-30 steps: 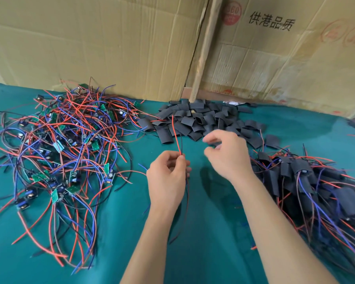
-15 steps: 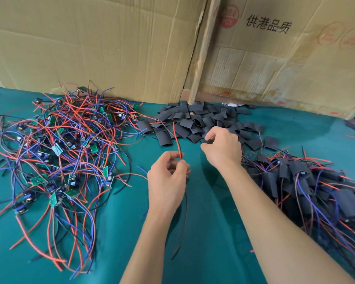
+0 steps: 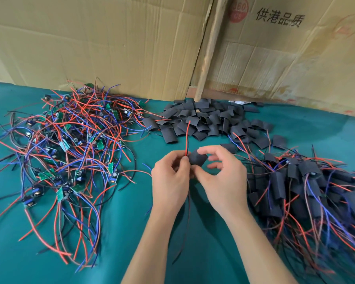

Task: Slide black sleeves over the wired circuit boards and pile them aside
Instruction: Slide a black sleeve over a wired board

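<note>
Matt black sleeve (image 3: 197,159) flexing softly in my fingers, worktop (image 3: 115,242) wearing smooth teal cloth, creased brown cardboard (image 3: 111,44) showing dull behind, rough wooden strip (image 3: 208,52) leaning.

Over the teal cloth-covered tabletop (image 3: 115,253), the left hand (image 3: 169,182) is pinching a thin red wire (image 3: 187,138) while the right hand (image 3: 223,181) is holding a short black tube sleeve (image 3: 197,159) just beside it. Beyond the hands, a heap of loose black sleeves (image 3: 205,119) is lying.

On the worktop (image 3: 115,253), bare wired boards (image 3: 70,152) lie left, loose sleeves (image 3: 203,121) behind centre, sleeved boards (image 3: 307,187) right, cardboard (image 3: 111,44) behind all.
</note>
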Demonstrator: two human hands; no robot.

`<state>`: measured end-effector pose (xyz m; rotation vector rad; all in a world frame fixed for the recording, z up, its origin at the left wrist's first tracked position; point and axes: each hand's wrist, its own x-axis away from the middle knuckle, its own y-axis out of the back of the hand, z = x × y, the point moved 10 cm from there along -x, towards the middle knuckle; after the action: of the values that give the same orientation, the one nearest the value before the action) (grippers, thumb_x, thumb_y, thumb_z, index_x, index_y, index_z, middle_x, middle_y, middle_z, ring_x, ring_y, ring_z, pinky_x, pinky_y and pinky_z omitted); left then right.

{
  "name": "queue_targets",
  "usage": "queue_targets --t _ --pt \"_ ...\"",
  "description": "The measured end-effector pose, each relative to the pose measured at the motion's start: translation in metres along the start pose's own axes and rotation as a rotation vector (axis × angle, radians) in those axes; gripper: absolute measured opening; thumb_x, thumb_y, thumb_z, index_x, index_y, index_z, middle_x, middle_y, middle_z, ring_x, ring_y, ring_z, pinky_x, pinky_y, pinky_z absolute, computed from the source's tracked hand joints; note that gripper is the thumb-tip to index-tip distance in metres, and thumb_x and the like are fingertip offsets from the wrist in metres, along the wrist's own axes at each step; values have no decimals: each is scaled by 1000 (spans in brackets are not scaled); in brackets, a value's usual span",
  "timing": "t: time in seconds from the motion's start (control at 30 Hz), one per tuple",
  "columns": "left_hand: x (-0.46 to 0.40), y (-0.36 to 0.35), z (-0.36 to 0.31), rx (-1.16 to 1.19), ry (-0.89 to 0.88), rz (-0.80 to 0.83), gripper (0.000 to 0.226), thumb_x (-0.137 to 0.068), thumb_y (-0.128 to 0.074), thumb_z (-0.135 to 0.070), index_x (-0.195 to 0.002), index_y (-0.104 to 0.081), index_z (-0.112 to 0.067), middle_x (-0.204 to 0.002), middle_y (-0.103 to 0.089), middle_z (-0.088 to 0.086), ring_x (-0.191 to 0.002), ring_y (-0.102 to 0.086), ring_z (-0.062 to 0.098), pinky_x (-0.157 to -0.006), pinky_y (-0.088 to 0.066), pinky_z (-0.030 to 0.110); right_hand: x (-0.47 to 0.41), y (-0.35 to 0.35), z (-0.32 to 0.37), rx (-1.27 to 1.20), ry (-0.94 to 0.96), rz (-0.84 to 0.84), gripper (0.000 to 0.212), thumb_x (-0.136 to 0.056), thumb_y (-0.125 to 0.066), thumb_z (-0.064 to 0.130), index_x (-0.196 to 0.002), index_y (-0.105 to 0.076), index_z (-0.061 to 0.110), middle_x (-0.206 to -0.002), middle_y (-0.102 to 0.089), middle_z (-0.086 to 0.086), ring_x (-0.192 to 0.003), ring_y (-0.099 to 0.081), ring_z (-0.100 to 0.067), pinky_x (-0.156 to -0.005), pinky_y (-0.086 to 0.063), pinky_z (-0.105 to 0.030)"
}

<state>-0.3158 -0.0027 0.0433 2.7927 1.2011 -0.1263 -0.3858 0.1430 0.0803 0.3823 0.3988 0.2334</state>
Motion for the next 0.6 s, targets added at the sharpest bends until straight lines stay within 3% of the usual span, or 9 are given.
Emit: queue_targets --t 0.13,0.3,0.4,0.47,0.53,0.6 --pt "-1 -1 1 31 6 27 27 -94 -54 -1 -89 -75 -17 -68 -73 -5 -56 -64 7 -61 -52 20 -1 -4 -14 -441 -145 74 38 -78 -74 -14 -100 -76 17 -98 -78 3 -80 -69 -12 -78 -55 -24" --pt "3 -9 -3 39 -20 84 30 -96 -55 -2 -87 -75 -23 -74 -74 -1 -64 -68 10 -66 -55 25 1 -9 -27 -783 -309 202 38 -82 -73 -13 -113 -73 8 -110 -75 -6 -82 -69 -18 -77 -56 -26" --pt "3 -8 -4 29 -34 92 31 -95 -58 -2 -84 -75 -25 -74 -74 0 -67 -67 13 -70 -58 30 2 -12 -24 -715 -289 243 43 -72 -81 -1 -113 -74 10 -109 -77 -6 -81 -70 -19 -77 -56 -25" --pt "5 -9 -7 29 -44 100 31 -94 -59 -2 -86 -76 -26 -75 -75 -1 -67 -67 9 -69 -56 23 1 -9 -22 -635 -261 216 41 -68 -81 8 -108 -76 13 -108 -78 -5 -78 -70 -18 -76 -56 -24" --pt "5 -10 -9 10 -56 116 31 -94 -59 -2 -87 -77 -26 -77 -76 -6 -68 -69 6 -67 -53 16 1 -8 -22 -634 -267 209 40 -67 -83 7 -105 -76 14 -102 -79 -4 -76 -69 -16 -74 -55 -24" --pt "5 -11 -10 -21 -67 133 32 -94 -59 -3 -87 -77 -28 -78 -76 -8 -70 -70 6 -69 -54 18 1 -7 -23 -638 -283 221 44 -67 -86 3 -108 -75 16 -92 -77 0 -75 -68 -14 -73 -55 -23"
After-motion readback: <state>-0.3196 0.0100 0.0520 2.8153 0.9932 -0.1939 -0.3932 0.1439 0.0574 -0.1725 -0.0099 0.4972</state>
